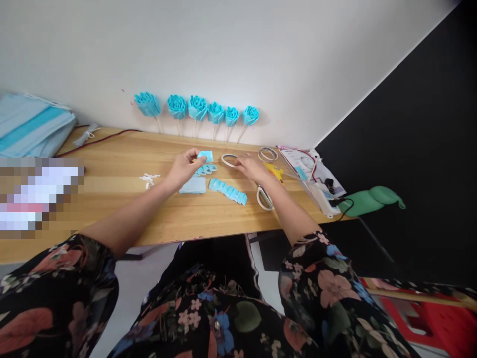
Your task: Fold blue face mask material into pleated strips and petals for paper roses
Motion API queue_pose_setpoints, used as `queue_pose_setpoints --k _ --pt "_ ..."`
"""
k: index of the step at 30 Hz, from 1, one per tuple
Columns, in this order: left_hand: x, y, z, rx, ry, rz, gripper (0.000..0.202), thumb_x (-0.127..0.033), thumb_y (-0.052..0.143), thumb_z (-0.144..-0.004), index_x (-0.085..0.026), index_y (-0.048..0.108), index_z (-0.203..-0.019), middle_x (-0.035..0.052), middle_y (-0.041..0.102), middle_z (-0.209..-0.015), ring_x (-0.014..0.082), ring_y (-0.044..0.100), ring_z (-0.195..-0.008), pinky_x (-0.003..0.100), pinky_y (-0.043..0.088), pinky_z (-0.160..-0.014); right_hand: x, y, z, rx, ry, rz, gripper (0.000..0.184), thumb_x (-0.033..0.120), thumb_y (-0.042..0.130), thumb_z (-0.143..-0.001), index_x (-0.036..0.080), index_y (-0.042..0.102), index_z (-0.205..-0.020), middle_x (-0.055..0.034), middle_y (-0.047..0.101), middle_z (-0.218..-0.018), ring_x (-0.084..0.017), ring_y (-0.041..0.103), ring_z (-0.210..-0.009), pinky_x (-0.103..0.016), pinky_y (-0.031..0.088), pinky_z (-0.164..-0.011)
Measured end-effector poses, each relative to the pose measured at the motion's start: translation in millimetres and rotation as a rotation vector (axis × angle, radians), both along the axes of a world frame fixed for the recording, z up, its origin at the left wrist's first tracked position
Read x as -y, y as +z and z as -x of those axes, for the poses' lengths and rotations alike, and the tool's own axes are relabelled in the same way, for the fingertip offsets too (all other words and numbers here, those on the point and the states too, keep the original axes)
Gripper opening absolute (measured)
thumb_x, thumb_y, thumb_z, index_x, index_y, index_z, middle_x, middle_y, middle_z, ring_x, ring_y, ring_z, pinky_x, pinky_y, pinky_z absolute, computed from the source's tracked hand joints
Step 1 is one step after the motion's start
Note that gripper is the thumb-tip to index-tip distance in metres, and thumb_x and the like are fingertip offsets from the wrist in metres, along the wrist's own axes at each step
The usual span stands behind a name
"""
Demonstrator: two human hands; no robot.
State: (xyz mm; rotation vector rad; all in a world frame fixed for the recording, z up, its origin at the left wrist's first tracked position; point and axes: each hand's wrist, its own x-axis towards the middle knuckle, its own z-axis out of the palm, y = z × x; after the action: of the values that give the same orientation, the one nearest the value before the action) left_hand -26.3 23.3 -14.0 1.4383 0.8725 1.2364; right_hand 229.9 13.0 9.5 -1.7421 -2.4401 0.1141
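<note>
A small light-blue square of fabric (206, 156) is pinched in my left hand (185, 166). My right hand (251, 166) has its fingers closed on the edge of a thin white tape roll (227, 160), which is tilted above the table. Just below the left fingers lies a row of folded blue loops (206, 169). Nearer to me are a stack of flat blue pieces (193, 185) and a line of overlapping folded blue pieces (228, 192). White-handled scissors (265, 200) lie partly under my right forearm.
Several blue fabric roses (197, 108) on sticks lean against the wall. More tape rolls (268, 154), a yellow glue gun (275, 171) and a power strip (322, 198) are on the right. Small white strips (149, 180) lie left; blue sheets (37, 124) are stacked at the far left.
</note>
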Motion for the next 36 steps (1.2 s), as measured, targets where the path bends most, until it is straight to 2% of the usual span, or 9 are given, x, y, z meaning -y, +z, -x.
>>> queue_pose_setpoints --k 4,7,10,13,19,26,31,33,36 --pt "13.7 14.6 1.1 0.002 -0.067 -0.196 0.019 -0.032 0.070 -0.079 -0.016 0.060 -0.074 0.0081 0.066 -0.108 0.0144 0.061 -0.087 0.022 0.045 -0.065 29.9 34.6 10.0 -0.170 0.066 0.048 0.015 0.027 0.059 -0.094 0.020 0.069 -0.101 -0.0038 0.074 -0.093 -0.018 0.064 -0.082 -0.028 0.042 -0.074" --pt "28.5 26.0 0.7 -0.015 -0.217 -0.308 0.019 -0.031 0.067 -0.082 -0.016 0.060 -0.074 0.0110 0.065 -0.112 0.0208 0.062 -0.106 0.027 0.049 -0.078 54.8 57.5 22.6 -0.225 0.167 0.062 0.013 0.030 0.061 -0.092 0.022 0.070 -0.096 -0.0010 0.074 -0.091 -0.016 0.064 -0.080 -0.028 0.041 -0.072" --pt "37.1 29.8 -1.3 -0.135 -0.340 -0.352 0.018 -0.032 0.067 -0.082 -0.016 0.061 -0.074 0.0116 0.067 -0.110 0.0203 0.064 -0.097 0.026 0.048 -0.070 69.1 70.4 30.9 -0.326 0.178 0.078 0.012 0.029 0.062 -0.090 0.023 0.072 -0.093 0.0000 0.075 -0.090 -0.015 0.064 -0.078 -0.028 0.042 -0.071" --pt "37.1 27.1 -2.3 -0.256 -0.387 -0.389 0.016 -0.031 0.065 -0.083 -0.017 0.063 -0.076 0.0097 0.071 -0.103 0.0170 0.064 -0.083 0.026 0.047 -0.068 74.5 77.4 33.6 -0.418 0.163 0.099 0.015 0.032 0.061 -0.090 0.023 0.074 -0.090 0.0015 0.075 -0.087 -0.014 0.064 -0.076 -0.027 0.043 -0.070" --pt "32.9 23.3 0.1 -0.276 -0.297 -0.613 0.008 -0.027 0.064 -0.083 -0.020 0.065 -0.079 0.0085 0.074 -0.095 0.0213 0.068 -0.090 0.033 0.049 -0.082 80.7 90.1 35.6 -0.518 0.164 0.160 0.016 0.023 0.061 -0.085 0.024 0.077 -0.089 0.0046 0.075 -0.083 -0.011 0.062 -0.071 -0.026 0.044 -0.069" --pt "34.5 22.7 -0.4 -0.275 -0.257 -0.773 0.007 -0.024 0.065 -0.085 -0.020 0.067 -0.080 0.0088 0.075 -0.095 0.0216 0.068 -0.091 0.035 0.049 -0.085 82.0 84.0 39.7 -0.500 0.149 0.011 0.028 0.007 0.057 -0.076 0.026 0.076 -0.083 0.0035 0.076 -0.089 -0.016 0.068 -0.087 -0.032 0.050 -0.086" --pt "32.5 23.6 1.6 -0.294 -0.122 -0.787 0.009 -0.027 0.064 -0.086 -0.021 0.066 -0.079 0.0097 0.075 -0.094 0.0235 0.068 -0.094 0.039 0.049 -0.089 79.5 70.9 30.8 -0.546 0.060 -0.326 0.037 0.006 0.049 -0.081 0.026 0.073 -0.101 -0.0024 0.073 -0.112 -0.021 0.065 -0.110 -0.039 0.049 -0.097" --pt "30.8 23.1 2.3 -0.303 -0.065 -0.804 0.010 -0.026 0.064 -0.086 -0.021 0.066 -0.078 0.0089 0.075 -0.092 0.0233 0.068 -0.093 0.039 0.049 -0.088 81.5 64.6 29.5 -0.586 -0.019 -0.415 0.027 0.014 0.054 -0.085 0.025 0.071 -0.104 -0.0043 0.072 -0.113 -0.022 0.065 -0.106 -0.039 0.051 -0.094" --pt "27.9 20.7 2.3 -0.314 -0.025 -0.850 0.009 -0.024 0.064 -0.087 -0.021 0.066 -0.078 0.0085 0.075 -0.091 0.0223 0.068 -0.091 0.038 0.049 -0.086 87.0 51.2 35.7 -0.618 -0.090 -0.333 0.012 0.026 0.059 -0.088 0.023 0.069 -0.093 -0.0035 0.074 -0.093 -0.020 0.068 -0.086 -0.037 0.053 -0.082"
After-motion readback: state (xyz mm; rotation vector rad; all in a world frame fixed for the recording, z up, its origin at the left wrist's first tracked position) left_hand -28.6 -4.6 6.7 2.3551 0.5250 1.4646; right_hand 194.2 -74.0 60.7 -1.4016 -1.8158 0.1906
